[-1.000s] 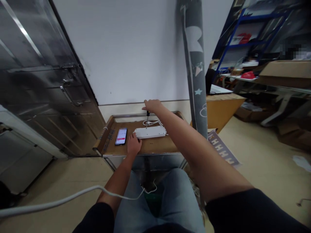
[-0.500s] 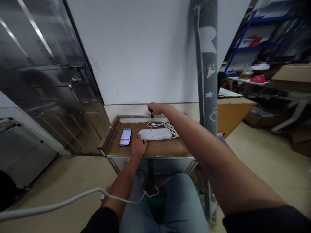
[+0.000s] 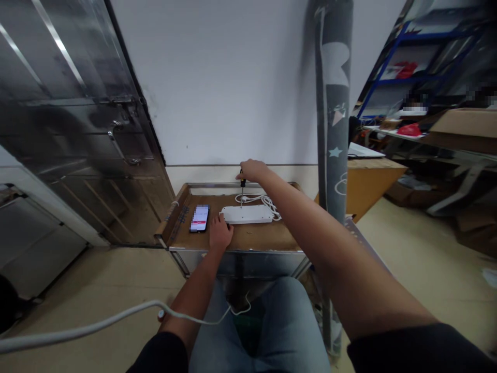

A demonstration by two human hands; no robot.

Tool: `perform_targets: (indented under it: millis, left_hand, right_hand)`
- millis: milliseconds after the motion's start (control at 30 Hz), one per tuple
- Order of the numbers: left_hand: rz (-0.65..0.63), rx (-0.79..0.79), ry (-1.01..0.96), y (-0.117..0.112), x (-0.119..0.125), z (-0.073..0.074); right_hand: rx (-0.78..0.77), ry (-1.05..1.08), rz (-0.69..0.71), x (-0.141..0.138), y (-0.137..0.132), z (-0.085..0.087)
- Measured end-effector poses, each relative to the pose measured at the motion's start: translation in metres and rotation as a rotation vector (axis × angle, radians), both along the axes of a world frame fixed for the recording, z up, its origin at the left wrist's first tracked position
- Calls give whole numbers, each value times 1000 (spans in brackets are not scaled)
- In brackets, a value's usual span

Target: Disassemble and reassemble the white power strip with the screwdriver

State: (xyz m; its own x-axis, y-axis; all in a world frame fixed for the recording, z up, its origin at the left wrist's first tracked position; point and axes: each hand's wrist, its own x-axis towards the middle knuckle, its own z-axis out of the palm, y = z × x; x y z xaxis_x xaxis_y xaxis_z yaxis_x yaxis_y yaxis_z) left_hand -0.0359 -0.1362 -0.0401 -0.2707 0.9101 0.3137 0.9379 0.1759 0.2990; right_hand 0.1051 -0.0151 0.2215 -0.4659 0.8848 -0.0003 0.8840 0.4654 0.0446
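Wooden desk point(image 3: 248, 239) against a white wall point(image 3: 233, 93) carries a white power strip point(image 3: 245, 214), with a phone point(image 3: 200, 218) lying just left of it. The right hand point(image 3: 252, 170) closes narrowly around a screwdriver point(image 3: 243, 182) standing upright, its tip meeting the strip's top, while the left hand point(image 3: 220, 233) lies spread against the near edge, apparently pinning the strip steady.

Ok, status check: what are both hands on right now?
Right hand on a black-handled screwdriver, tip down on the white power strip. Left hand on the strip's near corner. Phone beside it; white cord behind the strip.
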Motion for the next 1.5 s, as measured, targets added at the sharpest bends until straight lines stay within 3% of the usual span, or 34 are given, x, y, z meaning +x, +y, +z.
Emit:
perform_targets:
  millis: [233,600,800,1133,1500]
  left_hand:
    - [-2,20,2,2,-1,-3]
    - [0,18,11,3,-1,-4]
    - [-1,19,7,3,-1,-4]
    - [-7,17,-10,1,0,-3]
    - [-6,19,-1,0,-1,-2]
  right_hand:
    - [85,21,-62,5,-8,-9]
    - [52,-100,269,10,0,4]
    - [35,-145,337,8,2,7]
    - [-50,-137,216,11,8,16]
    - [31,-22,-9,6,7,1]
